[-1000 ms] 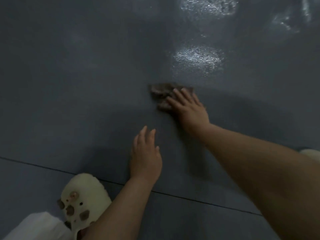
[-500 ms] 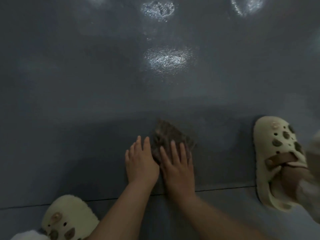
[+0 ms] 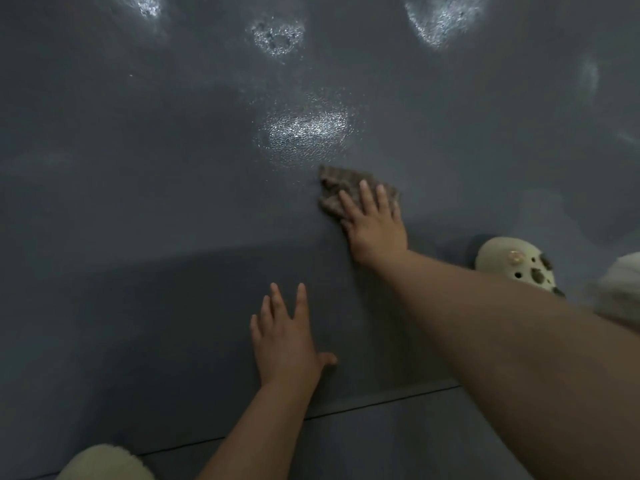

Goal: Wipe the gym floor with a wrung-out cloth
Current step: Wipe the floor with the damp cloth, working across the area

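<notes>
Since 0.5 s ago: right hand (image 3: 375, 225) and cloth (image 3: 337, 188) have gone from just beside the left hand out to the far right; the two hands are now well apart. Left hand (image 3: 285, 344) sits in nearly the same place relative to the floor seam (image 3: 381, 401), just on its far side.

Right hand: palm down on the cloth, fingers (image 3: 365, 197) straight and slightly spread, pressing the cloth flat onto the gym floor (image 3: 138, 202). No curl around the fabric visible; the hand covers the near right part of the cloth, while the far and left edges show beyond the fingertips.

Cloth: brownish, striped or ribbed, crumpled, lying flat on the floor just near of a bright textured sheen patch (image 3: 306, 128). More sheen patches lie along the far edge of the view.

Left hand: flat on the bare floor, fingers extended and a little apart, thumb out to the right. Holds nothing.

Footwear: one pale clog with dark spots (image 3: 516, 263) at right, near the right forearm; part of a second pale clog (image 3: 104, 462) at the near left corner. Pale fabric (image 3: 623, 285) at the right edge, just beside the spotted clog; cannot tell what it is.
</notes>
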### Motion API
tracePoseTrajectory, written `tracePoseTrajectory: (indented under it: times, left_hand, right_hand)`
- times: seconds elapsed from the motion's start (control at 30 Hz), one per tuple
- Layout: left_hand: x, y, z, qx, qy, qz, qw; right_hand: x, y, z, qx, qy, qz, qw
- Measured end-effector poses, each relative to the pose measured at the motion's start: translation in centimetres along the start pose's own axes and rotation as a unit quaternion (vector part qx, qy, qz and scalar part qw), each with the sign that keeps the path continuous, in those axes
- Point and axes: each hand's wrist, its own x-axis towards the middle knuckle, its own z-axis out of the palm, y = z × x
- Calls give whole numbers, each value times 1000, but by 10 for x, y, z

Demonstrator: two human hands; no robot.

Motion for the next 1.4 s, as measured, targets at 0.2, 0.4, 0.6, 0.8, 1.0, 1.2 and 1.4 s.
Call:
tracePoseTrajectory:
  times: [0.2,0.4,0.6,0.8,1.0,1.2,1.4]
  left_hand:
    - [4,17,1,53,-35,-16,998]
    - [8,25,0,58,-24,-30,998]
    - [14,29,2,28,-48,-44,997]
    - [16,27,-1,0,-63,-33,997]
    - [17,26,1,-6,-62,-33,998]
    - [18,30,0,3,-58,-41,997]
    - [18,31,2,-4,-46,-45,998]
  right_hand:
    - [-20,36,-1,59,22,125,990]
    - [-111,-32,61,75,47,98,991]
    - [-105,-18,58,36,46,31,998]
    - [-32,35,7,27,-3,59,998]
    - [-41,76,-2,27,13,163,986]
    - [-140,26,58,67,83,162,981]
    - [-185,7,78,57,55,124,989]
